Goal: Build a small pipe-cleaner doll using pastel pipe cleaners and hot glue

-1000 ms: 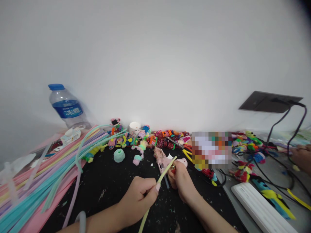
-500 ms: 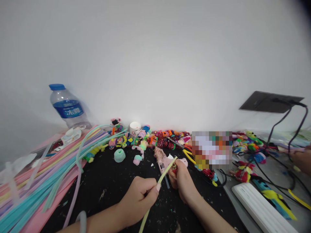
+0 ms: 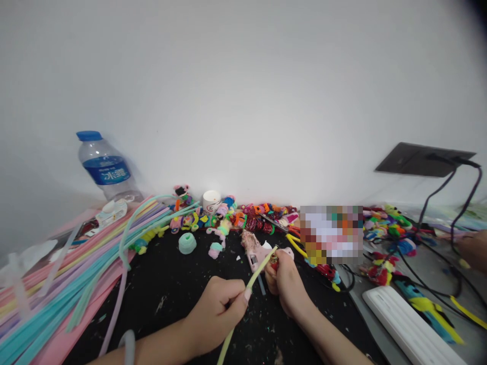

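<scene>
My left hand (image 3: 224,310) pinches a pale yellow pipe cleaner (image 3: 262,264), which slants up past my right hand and trails down to the bottom edge. Closed around a small red lighter with a brass-coloured top (image 3: 274,259) is my right hand (image 3: 286,281); its fingers cover most of the lighter. The pipe cleaner's upper end reaches just beside that top, and I see no flame. Behind my hands a pink glue gun (image 3: 254,251) lies on the black mat (image 3: 160,299). A mint-green coiled piece (image 3: 187,243) sits farther left.
Bundled pastel pipe cleaners (image 3: 57,299) cover the left side, near a water bottle (image 3: 106,170). Several fuzzy figures and a white cup (image 3: 211,202) line the wall. Scissors (image 3: 274,223), black cables (image 3: 426,253) and a white ridged box (image 3: 409,324) lie rightward. Another person's hand (image 3: 474,251) shows at the right edge.
</scene>
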The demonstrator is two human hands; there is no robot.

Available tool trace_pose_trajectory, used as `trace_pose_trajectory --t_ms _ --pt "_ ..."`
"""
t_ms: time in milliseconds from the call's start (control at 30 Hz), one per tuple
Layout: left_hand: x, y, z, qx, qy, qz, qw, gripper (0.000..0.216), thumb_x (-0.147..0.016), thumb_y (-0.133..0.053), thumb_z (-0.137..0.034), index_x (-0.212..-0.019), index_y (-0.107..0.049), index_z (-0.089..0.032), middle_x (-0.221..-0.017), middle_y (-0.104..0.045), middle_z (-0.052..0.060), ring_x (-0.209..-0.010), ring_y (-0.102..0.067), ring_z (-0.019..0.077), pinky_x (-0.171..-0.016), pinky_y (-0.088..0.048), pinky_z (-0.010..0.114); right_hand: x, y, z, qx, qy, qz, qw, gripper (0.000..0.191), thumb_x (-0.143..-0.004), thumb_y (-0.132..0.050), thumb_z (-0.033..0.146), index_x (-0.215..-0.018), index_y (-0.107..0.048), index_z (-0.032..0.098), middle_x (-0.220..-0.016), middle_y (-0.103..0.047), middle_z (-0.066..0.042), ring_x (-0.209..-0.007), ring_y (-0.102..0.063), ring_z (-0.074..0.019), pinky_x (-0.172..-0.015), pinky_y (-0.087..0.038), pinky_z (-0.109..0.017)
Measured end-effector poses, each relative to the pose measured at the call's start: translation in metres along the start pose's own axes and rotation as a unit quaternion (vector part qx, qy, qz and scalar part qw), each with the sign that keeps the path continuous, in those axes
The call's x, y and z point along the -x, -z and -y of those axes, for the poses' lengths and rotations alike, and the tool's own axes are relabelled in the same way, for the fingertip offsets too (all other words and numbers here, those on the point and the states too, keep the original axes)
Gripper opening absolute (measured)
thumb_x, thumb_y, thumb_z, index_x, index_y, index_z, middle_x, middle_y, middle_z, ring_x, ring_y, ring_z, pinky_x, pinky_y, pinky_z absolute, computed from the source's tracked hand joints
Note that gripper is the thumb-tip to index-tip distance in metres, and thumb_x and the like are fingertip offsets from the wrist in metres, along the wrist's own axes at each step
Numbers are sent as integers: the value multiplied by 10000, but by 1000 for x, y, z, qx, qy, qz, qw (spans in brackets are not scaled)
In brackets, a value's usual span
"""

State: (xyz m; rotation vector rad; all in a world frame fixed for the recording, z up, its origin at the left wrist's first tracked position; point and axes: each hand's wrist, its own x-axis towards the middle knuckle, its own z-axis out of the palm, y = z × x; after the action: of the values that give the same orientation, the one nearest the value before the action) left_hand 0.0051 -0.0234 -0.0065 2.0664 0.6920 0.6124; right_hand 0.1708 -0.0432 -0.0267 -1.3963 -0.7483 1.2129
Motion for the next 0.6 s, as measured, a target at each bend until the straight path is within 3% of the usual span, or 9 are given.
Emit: trace_pose_trajectory --t_ms 300,400,500,600 --pt "0 0 0 24 11 -1 1000 385 -854 -343 -265 -481 -293 -183 -430 -278 -65 -403 -320 70 -453 -241 222 -2 -1 0 -22 -10 -5 1000 485 -864 -262 387 -410 -292 219 -338 -230 67 -312 -129 -57 -334 -75 -214" --pt "0 -3 0 121 65 17 990 397 -860 -360 -329 -489 -347 -186 -390 -322 -65 -359 -353 73 -419 -271 208 0 -2 3 -42 -18 -9 999 517 -864 -248 445 -401 -280 218 -331 -208 73 -301 -120 -51 -331 -68 -210" --pt "-1 -8 3 329 187 51 924 362 -864 -357 -426 -587 -414 -201 -321 -347 -85 -259 -300 71 -304 -213 183 3 -3 7 -102 -7 -3 995 529 -849 -281 505 -414 -312 206 -338 -207 82 -304 -116 -43 -333 -71 -194" --pt "-3 -10 6 461 212 50 860 333 -857 -403 -446 -649 -461 -193 -321 -435 -72 -235 -276 56 -275 -175 163 7 -4 10 -156 16 11 988 513 -824 -337 538 -445 -356 193 -351 -213 92 -322 -115 -38 -336 -85 -176"
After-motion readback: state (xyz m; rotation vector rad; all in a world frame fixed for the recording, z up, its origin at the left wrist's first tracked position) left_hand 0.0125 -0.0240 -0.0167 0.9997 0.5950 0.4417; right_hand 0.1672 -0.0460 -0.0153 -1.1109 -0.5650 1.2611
